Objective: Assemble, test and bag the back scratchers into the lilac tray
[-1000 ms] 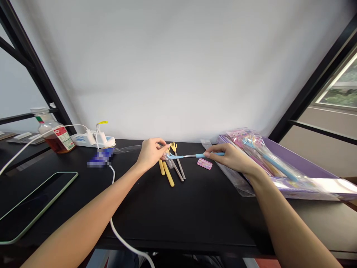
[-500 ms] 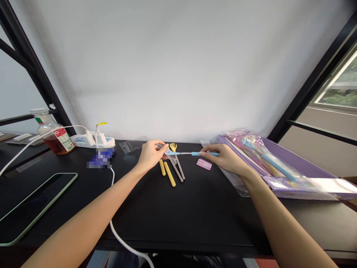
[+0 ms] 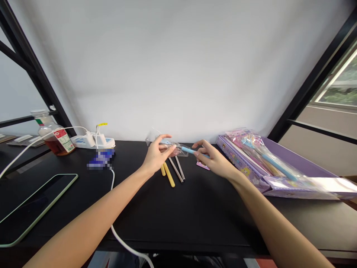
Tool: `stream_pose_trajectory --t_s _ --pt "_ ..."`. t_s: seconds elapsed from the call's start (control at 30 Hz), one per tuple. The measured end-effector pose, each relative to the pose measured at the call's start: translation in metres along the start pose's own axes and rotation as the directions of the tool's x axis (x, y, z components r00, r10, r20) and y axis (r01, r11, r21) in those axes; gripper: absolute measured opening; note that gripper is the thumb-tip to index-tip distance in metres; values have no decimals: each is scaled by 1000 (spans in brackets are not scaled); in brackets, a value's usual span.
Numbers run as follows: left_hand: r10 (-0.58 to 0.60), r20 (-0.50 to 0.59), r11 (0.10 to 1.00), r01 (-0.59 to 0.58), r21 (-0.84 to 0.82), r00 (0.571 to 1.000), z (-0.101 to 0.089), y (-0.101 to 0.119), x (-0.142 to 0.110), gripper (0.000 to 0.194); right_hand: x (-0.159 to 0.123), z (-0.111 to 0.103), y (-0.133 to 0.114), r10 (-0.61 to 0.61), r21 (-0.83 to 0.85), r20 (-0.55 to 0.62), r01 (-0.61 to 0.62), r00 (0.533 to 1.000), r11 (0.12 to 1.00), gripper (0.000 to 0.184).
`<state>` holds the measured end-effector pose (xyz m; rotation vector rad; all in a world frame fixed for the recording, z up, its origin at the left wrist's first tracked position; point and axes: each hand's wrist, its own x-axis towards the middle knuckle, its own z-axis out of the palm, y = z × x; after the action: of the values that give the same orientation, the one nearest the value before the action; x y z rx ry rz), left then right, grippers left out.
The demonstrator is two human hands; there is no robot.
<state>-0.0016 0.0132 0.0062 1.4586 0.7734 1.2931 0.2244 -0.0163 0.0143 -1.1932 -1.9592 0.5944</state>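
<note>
My left hand [image 3: 157, 154] pinches a clear plastic bag [image 3: 170, 144], lifted just above the black table. The fork-like blue tip of a blue-handled back scratcher [image 3: 192, 150] sits inside the bag's mouth. My right hand [image 3: 214, 160] holds the handle's far end, with its thumb raised and fingers partly spread. Below the hands lie two yellow handles [image 3: 169, 175] and two metal rods [image 3: 177, 169]. A pink card [image 3: 202, 166] lies partly hidden under my right fingers. The small yellow claw seen earlier is hidden behind my hands.
A purple box [image 3: 240, 162] with pink-and-blue packaged items stands to the right. On the left are a tablet [image 3: 36, 208], a bottle of amber liquid [image 3: 54, 136], a white power strip [image 3: 92, 140], and a white cable [image 3: 111, 197]. A blurred blue patch [image 3: 100, 159] covers something.
The clear bag has risen from the table into my left hand, and the blue tip has entered it. My right hand has moved left with the handle, uncovering more of the purple box.
</note>
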Motion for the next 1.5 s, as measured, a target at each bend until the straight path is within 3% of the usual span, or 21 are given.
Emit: stream_pose_trajectory --t_s 0.17,0.23,0.3,0.37,0.47,0.57,0.7,0.83,0.93,1.17,1.37,1.5 --pt "1 195 997 -15 69 981 12 1 -8 55 1 17 -4 -15 97 -46 19 999 995 30" --pt "-5 134 998 -3 66 991 12 4 -7 62 1 14 -4 -15 100 -87 23 996 995 30" --pt "0 -3 999 0 33 1000 9 6 -4 63 1 9 -3 -29 69 -103 36 994 997 28" --pt "23 -114 1000 -23 -2 993 5 7 1 55 0 7 -3 -60 17 -91 61 994 998 25" --pt "52 -156 998 -56 -22 986 2 5 4 42 -2 11 -4 -132 -85 -58 127 990 988 20" --pt "53 -62 998 -55 -32 997 3 -1 2 40 -2 20 -7 -174 -152 -39 166 984 974 22" --pt "55 81 998 -55 -9 995 4 -3 1 39 -2 21 -8 -119 -183 -62 106 991 977 31" --pt "61 -31 998 -61 -1 998 -6 1 8 40 -3 8 -6 -96 -37 -60 94 994 995 36" --pt "45 -86 999 -46 -17 995 -17 4 13 42 -3 -1 -5 -106 51 -3 107 994 993 22" --pt "44 -20 999 -44 8 999 -21 8 11 45 -2 2 -5 -168 -99 -63 161 984 982 23" --pt "19 185 998 -31 62 983 -10 7 3 37 -1 12 -2 -254 -268 -181 200 950 942 39" --pt "34 144 997 -44 64 989 -6 4 3 34 -1 23 -6 -247 -292 -207 182 947 939 44"
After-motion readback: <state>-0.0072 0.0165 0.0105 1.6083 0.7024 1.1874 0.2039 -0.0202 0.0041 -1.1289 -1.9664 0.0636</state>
